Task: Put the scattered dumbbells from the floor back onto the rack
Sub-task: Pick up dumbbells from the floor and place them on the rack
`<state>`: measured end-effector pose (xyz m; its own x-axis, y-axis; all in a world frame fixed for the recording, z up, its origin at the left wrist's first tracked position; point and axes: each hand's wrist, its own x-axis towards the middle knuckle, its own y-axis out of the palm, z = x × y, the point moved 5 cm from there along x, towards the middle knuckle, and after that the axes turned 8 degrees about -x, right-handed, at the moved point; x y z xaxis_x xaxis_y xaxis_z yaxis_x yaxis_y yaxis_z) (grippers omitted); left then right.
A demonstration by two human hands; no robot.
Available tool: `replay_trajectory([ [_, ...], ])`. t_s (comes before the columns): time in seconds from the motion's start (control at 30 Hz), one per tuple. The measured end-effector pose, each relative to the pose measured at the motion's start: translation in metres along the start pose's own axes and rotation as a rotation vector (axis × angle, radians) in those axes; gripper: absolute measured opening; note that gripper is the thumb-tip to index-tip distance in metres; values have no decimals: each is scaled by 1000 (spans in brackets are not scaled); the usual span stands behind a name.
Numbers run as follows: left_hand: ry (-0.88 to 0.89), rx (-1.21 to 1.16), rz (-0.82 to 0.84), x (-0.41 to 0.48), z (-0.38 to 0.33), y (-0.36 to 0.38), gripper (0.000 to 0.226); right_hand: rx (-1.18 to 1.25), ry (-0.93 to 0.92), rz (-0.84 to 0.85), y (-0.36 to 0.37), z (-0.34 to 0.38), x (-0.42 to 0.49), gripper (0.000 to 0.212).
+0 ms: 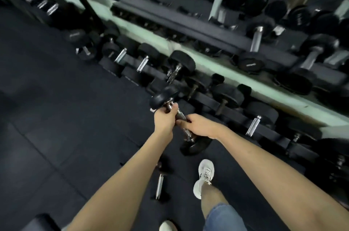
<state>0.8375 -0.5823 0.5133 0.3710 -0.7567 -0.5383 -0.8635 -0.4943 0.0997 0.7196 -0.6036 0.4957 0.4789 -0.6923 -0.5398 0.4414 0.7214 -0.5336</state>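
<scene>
- My left hand (164, 119) and right hand (200, 126) grip one dumbbell (163, 97) by its handle, not yet on the rack (205, 33).
- A second dumbbell (160, 183) lies on the floor (56, 98), left to rack.

The two forearms are bare along their whole visible length, and the left hand (164, 119) and right hand (200, 125) at the grip are bare as well. Below the grip and slightly to its right, a white low-cut lace-up trainer (204, 176) with a pale rounded sole and crossed white laces covers one foot. The shin above it is bare. On that same leg, well below the grip and nearer the wearer, sits the hem of blue denim shorts (222, 217). Almost straight under the grip, at the bottom edge, the rounded white toe of a second trainer (167, 226) shows, mostly cut off.
</scene>
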Motion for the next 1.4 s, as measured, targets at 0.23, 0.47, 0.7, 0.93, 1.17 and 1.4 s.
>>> replay_trajectory([
  [0.23,85,76,132,60,-68,104,14,145,-18,-125,-116,-18,44,41],
  [0.47,98,155,173,135,-123,206,10,295,11,-185,-218,-44,103,51],
  [0.7,146,368,241,211,-154,283,15,426,92,-314,-276,-66,164,65],
  [0.93,106,585,340,303,-163,344,20,657,212,-432,-311,-88,228,54],
  [1.17,133,698,535,376,-174,399,19,826,396,-569,-346,-104,292,57],
  [1.4,141,811,642,422,-172,425,23,896,523,-614,-358,-119,334,54],
])
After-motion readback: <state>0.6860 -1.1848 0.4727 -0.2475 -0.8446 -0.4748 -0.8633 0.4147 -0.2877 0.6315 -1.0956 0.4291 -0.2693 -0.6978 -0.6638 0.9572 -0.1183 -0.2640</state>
